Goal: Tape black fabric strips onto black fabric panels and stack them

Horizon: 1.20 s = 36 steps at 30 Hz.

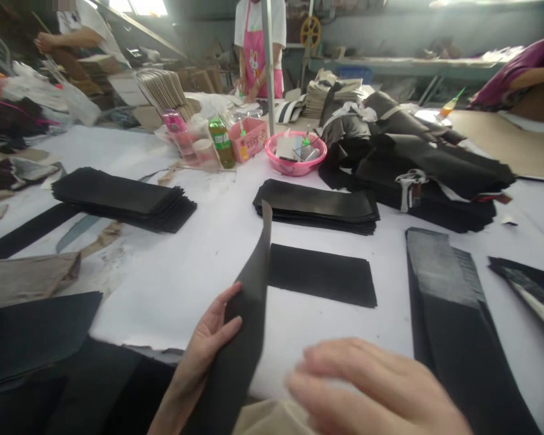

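Observation:
My left hand (215, 329) is closed on a long dark strip of sheet material (249, 308), its thumb on the near face. The strip stands on edge, tilted, its far end curling upward. My right hand (372, 386), smeared by motion, is at the lower right, apart from the strip; whether its fingers hold anything does not show. Beyond the strip a single black rectangular piece (321, 275) lies flat on the white table (163, 302). Behind it sits a stack of black pieces (317, 205). Another black stack (127, 199) is at the left.
Long black strips with a whitish band (448, 266) lie at the right. A pink basin (294, 163), a green bottle (221, 142) and a pink box (249, 139) stand at the back. Dark material is heaped (417, 163) at back right. A person in a pink apron (256, 60) stands beyond.

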Tool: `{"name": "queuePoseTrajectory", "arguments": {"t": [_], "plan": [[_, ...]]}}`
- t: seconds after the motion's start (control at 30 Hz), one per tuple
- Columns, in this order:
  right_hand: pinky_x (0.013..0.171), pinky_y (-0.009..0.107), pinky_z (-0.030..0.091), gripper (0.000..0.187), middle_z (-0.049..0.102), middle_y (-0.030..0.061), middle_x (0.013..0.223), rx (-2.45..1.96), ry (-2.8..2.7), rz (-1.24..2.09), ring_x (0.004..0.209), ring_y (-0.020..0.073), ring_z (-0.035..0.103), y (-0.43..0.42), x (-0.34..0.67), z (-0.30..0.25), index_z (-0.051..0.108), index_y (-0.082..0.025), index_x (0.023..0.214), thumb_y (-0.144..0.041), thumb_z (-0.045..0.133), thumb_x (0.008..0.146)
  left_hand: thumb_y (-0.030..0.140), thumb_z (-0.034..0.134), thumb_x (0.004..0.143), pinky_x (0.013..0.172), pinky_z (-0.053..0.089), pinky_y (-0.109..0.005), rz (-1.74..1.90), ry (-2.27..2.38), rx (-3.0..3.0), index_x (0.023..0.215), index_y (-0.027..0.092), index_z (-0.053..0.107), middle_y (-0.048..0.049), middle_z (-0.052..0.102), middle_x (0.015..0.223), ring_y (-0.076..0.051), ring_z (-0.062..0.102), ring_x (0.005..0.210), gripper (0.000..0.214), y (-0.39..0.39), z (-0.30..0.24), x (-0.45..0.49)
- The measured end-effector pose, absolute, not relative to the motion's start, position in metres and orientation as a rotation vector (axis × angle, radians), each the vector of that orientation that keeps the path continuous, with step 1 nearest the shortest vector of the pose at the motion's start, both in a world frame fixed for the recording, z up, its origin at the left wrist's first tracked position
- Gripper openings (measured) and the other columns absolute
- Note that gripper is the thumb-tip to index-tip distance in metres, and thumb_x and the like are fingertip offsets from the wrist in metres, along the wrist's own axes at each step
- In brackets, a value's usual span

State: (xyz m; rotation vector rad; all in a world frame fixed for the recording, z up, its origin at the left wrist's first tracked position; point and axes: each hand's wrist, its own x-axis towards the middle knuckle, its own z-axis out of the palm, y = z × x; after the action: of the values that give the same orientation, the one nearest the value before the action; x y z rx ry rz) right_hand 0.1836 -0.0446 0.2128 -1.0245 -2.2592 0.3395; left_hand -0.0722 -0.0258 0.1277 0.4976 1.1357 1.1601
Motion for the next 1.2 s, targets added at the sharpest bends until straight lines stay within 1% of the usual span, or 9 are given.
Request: {"name": "queuePoseTrajectory", "arguments": {"t": [0.13, 0.27, 0.43, 0.57, 0.7, 0.8, 0.93, 1.03, 1.2], "plan": [[0.095, 0.040, 0.054, 0.052, 0.051, 0.0100, 0.137, -1.257, -2.438, 0.142, 0.129, 0.0259, 0.046, -0.045, 0.196, 0.151, 0.048, -0.027, 0.137, -0.006, 0.043, 0.089, 0.034, 0.078, 0.071, 0.097, 0.050, -0.038, 0.902, 1.057, 0.473, 0.124, 0.022, 0.057, -0.0107, 0.058, 0.132, -0.030, 0.059, 0.115, 0.058, -0.049, 0.093, -0.026], [0.099, 0.044, 0.051, 0.052, 0.051, 0.0108, 0.138, -1.302, -2.450, 0.166, 0.132, 0.0266, 0.042, -0.072, 0.214, 0.086, 0.049, -0.025, 0.136, -0.003, 0.039, 0.089, 0.041, 0.078, 0.070, 0.099, 0.047, -0.042, 0.718, 1.077, 0.558, 0.118, 0.019, 0.062, -0.0136, 0.061, 0.126, -0.031, 0.059, 0.113, 0.055, -0.068, 0.071, -0.007], [0.114, 0.042, 0.033, 0.026, 0.068, 0.0020, 0.109, -1.250, -2.272, 0.418, 0.115, 0.0200, 0.057, -0.099, 0.215, 0.042, 0.063, -0.025, 0.107, -0.021, 0.039, 0.099, 0.045, 0.075, 0.073, 0.097, 0.047, -0.040, 0.572, 1.089, 0.666, 0.117, 0.020, 0.062, -0.0134, 0.061, 0.124, -0.029, 0.059, 0.111, 0.053, -0.074, 0.068, -0.009], [0.110, 0.036, 0.037, 0.029, 0.069, -0.0002, 0.095, -1.306, -2.150, 0.649, 0.096, 0.0169, 0.065, -0.105, 0.220, 0.041, 0.062, -0.026, 0.099, -0.018, 0.035, 0.099, 0.051, 0.068, 0.078, 0.086, 0.050, -0.033, 0.412, 1.030, 0.845, 0.120, 0.020, 0.060, -0.0117, 0.064, 0.117, -0.025, 0.062, 0.101, 0.053, -0.071, 0.074, -0.014], [0.103, 0.036, 0.042, 0.025, 0.070, -0.0009, 0.090, -1.376, -2.045, 0.851, 0.088, 0.0164, 0.065, -0.101, 0.226, 0.056, 0.064, -0.026, 0.094, -0.011, 0.045, 0.091, 0.051, 0.059, 0.084, 0.064, 0.048, -0.023, 0.087, 1.122, 1.286, 0.112, 0.023, 0.065, -0.0022, 0.069, 0.081, -0.017, 0.062, 0.070, 0.040, -0.058, 0.095, -0.026], [0.094, 0.033, 0.047, 0.026, 0.070, 0.0004, 0.087, -1.389, -2.083, 0.876, 0.085, 0.0170, 0.064, -0.098, 0.225, 0.058, 0.067, -0.023, 0.095, -0.007, 0.050, 0.084, 0.052, 0.050, 0.089, 0.055, 0.045, -0.021, -0.041, 1.331, 1.646, 0.109, 0.027, 0.067, 0.0037, 0.058, 0.055, -0.014, 0.054, 0.050, 0.037, -0.040, 0.098, -0.036], [0.084, 0.025, 0.049, 0.030, 0.070, 0.0005, 0.092, -1.323, -2.149, 0.896, 0.089, 0.0160, 0.062, -0.099, 0.230, 0.057, 0.068, -0.024, 0.101, -0.006, 0.054, 0.082, 0.050, 0.050, 0.090, 0.071, 0.054, -0.023, 0.399, 1.403, 2.225, 0.126, 0.033, 0.056, -0.0001, 0.069, 0.091, -0.017, 0.067, 0.076, 0.040, -0.017, 0.064, -0.033], [0.089, 0.020, 0.047, 0.038, 0.068, -0.0013, 0.106, -1.382, -2.080, 1.035, 0.099, 0.0133, 0.061, -0.102, 0.253, 0.078, 0.065, -0.027, 0.110, -0.003, 0.053, 0.083, 0.047, 0.058, 0.085, 0.093, 0.053, -0.035, 0.632, 1.093, 2.686, 0.132, 0.033, 0.052, -0.0052, 0.057, 0.133, -0.026, 0.060, 0.115, 0.050, -0.007, 0.029, -0.020], [0.087, 0.030, 0.050, 0.023, 0.064, 0.0024, 0.107, -2.049, -1.570, 0.608, 0.099, 0.0189, 0.062, -0.116, 0.333, 0.108, 0.063, -0.025, 0.107, -0.019, 0.046, 0.093, 0.051, 0.057, 0.084, 0.092, 0.055, -0.041, 0.580, 0.959, 3.011, 0.142, 0.029, 0.042, -0.0085, 0.044, 0.146, -0.031, 0.053, 0.124, 0.064, -0.006, 0.006, -0.011]]}}
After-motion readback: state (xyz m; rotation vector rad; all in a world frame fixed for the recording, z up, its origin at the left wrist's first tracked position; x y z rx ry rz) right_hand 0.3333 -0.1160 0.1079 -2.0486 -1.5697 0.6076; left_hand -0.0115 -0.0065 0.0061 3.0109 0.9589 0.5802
